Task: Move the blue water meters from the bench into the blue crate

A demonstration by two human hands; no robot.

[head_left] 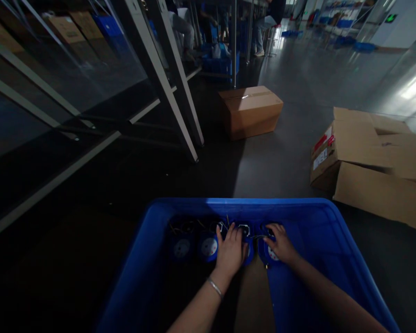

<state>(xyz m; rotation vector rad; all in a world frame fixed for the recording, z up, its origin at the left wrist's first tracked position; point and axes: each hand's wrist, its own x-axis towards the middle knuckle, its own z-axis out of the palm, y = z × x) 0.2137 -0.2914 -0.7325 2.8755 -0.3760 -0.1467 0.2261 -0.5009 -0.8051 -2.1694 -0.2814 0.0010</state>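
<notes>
Inside a blue plastic bin (235, 201), several blue water meters with round pale dials and thin wires stand in a row along the far wall. My left hand (230, 249), with a silver bracelet at the wrist, is curled over one water meter (250, 252) and hides most of it. To its left is another water meter (208, 247), and a darker one (182, 248) sits further left in shadow. At the row's right end, my right hand (279, 243) grips a water meter (271, 253) with bent fingers and thumb. Dark wires (258, 237) run between my hands.
A brown cardboard sheet (254, 300) lies on the bin floor. Beyond the bin are a closed carton (253, 111) and an open-flapped carton (364, 143). Metal frame legs (173, 83) rise at the left. Seated people (263, 27) are in the background.
</notes>
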